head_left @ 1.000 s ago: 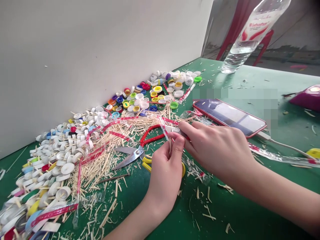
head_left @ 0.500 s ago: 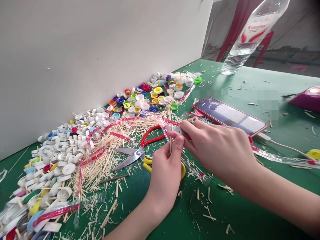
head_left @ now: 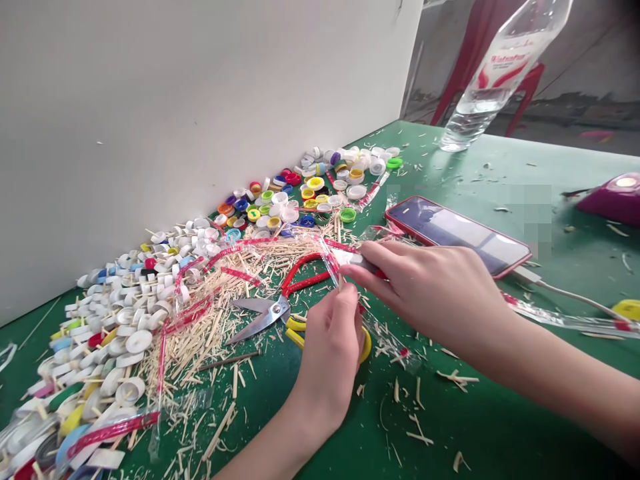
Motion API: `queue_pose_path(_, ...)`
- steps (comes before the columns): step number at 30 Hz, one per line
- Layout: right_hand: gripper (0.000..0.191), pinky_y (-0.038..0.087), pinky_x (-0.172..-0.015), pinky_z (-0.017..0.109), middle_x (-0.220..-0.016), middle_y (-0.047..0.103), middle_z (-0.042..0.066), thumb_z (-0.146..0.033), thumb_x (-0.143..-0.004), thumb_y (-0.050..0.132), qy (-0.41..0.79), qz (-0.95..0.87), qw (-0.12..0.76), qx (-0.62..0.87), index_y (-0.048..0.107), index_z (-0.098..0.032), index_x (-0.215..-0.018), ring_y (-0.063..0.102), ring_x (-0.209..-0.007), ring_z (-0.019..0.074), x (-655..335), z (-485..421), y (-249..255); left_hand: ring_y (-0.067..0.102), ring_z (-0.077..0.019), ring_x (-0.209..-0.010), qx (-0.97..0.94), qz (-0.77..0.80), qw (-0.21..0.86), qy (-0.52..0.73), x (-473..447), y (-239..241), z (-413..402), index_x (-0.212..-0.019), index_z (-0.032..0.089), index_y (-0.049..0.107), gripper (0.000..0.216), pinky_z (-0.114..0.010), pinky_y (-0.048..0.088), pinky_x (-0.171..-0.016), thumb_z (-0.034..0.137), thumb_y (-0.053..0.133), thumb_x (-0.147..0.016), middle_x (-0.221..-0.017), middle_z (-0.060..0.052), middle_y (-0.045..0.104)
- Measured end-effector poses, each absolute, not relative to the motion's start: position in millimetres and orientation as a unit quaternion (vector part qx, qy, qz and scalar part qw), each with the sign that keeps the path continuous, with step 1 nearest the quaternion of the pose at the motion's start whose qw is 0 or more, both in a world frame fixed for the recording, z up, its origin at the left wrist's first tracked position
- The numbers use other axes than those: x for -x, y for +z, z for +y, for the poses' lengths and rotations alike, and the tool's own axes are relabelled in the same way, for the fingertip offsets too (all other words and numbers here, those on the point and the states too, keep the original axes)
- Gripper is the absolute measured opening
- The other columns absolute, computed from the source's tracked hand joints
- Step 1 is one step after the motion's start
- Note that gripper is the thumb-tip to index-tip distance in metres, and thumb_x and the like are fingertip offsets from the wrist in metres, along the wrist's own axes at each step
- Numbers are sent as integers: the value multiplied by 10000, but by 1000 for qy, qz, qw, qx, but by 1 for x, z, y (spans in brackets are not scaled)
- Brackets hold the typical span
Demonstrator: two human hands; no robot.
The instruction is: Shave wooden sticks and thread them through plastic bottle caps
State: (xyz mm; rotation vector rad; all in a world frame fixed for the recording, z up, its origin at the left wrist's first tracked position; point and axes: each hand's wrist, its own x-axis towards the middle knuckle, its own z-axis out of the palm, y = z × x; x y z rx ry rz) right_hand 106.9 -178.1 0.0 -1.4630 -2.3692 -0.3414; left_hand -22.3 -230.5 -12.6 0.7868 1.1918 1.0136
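So a stick (head_left: 341, 281) is pinched in the left hand (head_left: 327, 350), a knife (head_left: 356, 260) gripped by the right hand (head_left: 425, 280) (red scissors (head_left: 277, 308) at the left's 10 o'clock).

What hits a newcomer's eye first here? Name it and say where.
A sprawl of bottle caps spreads along the white panel, from lower left to upper middle. Near the centre, red-handled scissors lie open on the green table, beside the left hand. A water bottle stands at upper right.

Left of the left hand (head_left: 331, 340), scissors (head_left: 277, 309) block passage.
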Motion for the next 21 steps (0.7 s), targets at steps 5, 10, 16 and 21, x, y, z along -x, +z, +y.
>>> queue_pose_path(5,630,102,-475,262,-674,631,18,-575,-970,121,-70,-869,159,464,607,-196,-841,396,-444,90,-108,-177,-6,146,-68,-479,-359,503,654,436,25,-11,-231,-659,214,318,370,-213,147,-409,465,404,-917,-571,76,193)
queue_pose_path(10,536,117,-465,254,-642,583,3,-489,-980,163,-34,-894,149,422,607,-203,-887,366,-451,97,-111,-176,-9,242,-58,-456,-390,517,622,440,25,-15,-233,-747,205,465,325,-199,207,-404,500,512,-875,-554,84,270)
queue_pose_path(16,513,138,-451,244,-627,571,-12,-486,-980,178,-55,-896,155,412,611,-216,-929,371,-440,102,-112,-176,-8,228,-40,-418,-408,502,615,450,25,-22,-235,-807,206,517,366,-196,235,-407,567,568,-831,-517,102,301)
queue_pose_path(21,487,135,-448,244,-643,598,-11,-500,-983,221,-96,-892,161,411,621,-222,-995,420,-444,105,-110,-176,-9,222,-41,-396,-416,502,615,444,26,-25,-235,-861,213,539,371,-204,210,-396,581,565,-829,-489,108,270)
